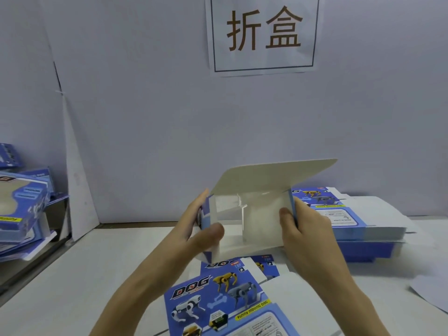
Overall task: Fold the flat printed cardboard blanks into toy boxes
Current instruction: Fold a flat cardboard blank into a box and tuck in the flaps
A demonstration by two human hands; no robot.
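A half-formed blue and white cardboard box is held up over the table, its open white inside facing me and its lid flap raised toward the wall. My left hand grips its left wall, thumb on the inside and fingers behind. On the other side my right hand grips the right wall, thumb pressed inside. A flat printed blank with robot dogs and "DOG" lies on the table below my hands. A stack of flat blanks sits at the right.
Folded boxes are piled on the left, beside a white divider panel. A white wall with a paper sign stands behind. A loose white sheet lies at the right edge of the white table.
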